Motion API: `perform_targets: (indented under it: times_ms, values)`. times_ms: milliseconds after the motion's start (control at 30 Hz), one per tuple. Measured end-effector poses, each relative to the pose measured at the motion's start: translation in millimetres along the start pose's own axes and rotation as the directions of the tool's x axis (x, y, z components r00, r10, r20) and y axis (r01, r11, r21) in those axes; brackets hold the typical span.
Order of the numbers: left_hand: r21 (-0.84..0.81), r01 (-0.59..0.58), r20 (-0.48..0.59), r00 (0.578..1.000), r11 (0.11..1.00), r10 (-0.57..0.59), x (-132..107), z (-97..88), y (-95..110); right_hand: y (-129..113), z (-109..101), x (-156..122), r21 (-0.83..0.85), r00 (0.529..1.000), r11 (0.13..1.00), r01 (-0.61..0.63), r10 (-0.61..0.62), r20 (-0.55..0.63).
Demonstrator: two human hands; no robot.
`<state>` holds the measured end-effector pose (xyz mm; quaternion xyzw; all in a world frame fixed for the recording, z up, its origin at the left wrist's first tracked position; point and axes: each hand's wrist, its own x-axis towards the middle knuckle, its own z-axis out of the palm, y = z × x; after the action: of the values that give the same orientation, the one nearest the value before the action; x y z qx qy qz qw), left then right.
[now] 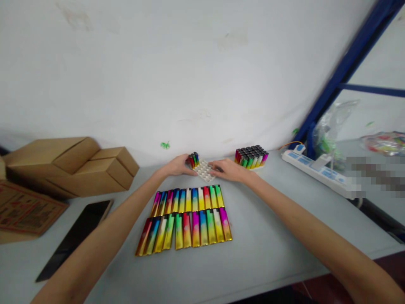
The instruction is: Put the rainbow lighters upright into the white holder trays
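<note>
A white tray with empty sockets (205,171) lies at the far side of the grey table (268,249), against the wall. A few upright colourful lighters (193,160) stand in its left corner. My left hand (177,166) rests at the tray's left edge with its fingers curled beside those lighters. My right hand (228,170) touches the tray's right edge, fingers pressed together. Nearer to me, two rows of rainbow-coloured lighters lie flat: a back row (189,199) and a front row (185,230). A second tray, full of upright lighters (251,156), stands to the right.
Cardboard boxes (72,165) are stacked at the left, with a printed flat carton (22,211) and a dark phone-like slab (77,236) nearby. A white power strip (316,171) and plastic bags (332,131) sit at the right by a blue frame (344,63).
</note>
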<state>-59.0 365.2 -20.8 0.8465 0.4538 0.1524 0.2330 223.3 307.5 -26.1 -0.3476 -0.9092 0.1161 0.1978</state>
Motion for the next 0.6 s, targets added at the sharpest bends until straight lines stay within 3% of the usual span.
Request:
perform_targets:
  times_ms: [267,367,500,600]
  values:
    - [-0.176,-0.01,0.116,0.993,0.984,0.031,-9,-9.1,0,14,8,17,0.295,1.0,0.956,0.005,-0.012,0.024]
    - [-0.18,-0.003,0.107,0.994,0.984,0.022,-13,-10.8,-3,9,7,15,0.363,0.999,0.931,0.024,-0.012,-0.036]
    - [-0.188,0.039,0.036,0.999,0.981,-0.033,-21,-10.8,-11,-10,2,-9,0.261,0.975,0.964,-0.046,0.1,-0.197]
    - [-0.215,0.053,0.007,0.999,0.975,-0.053,-30,-8.6,-13,-26,2,-36,0.103,0.969,0.981,-0.167,0.182,-0.167]
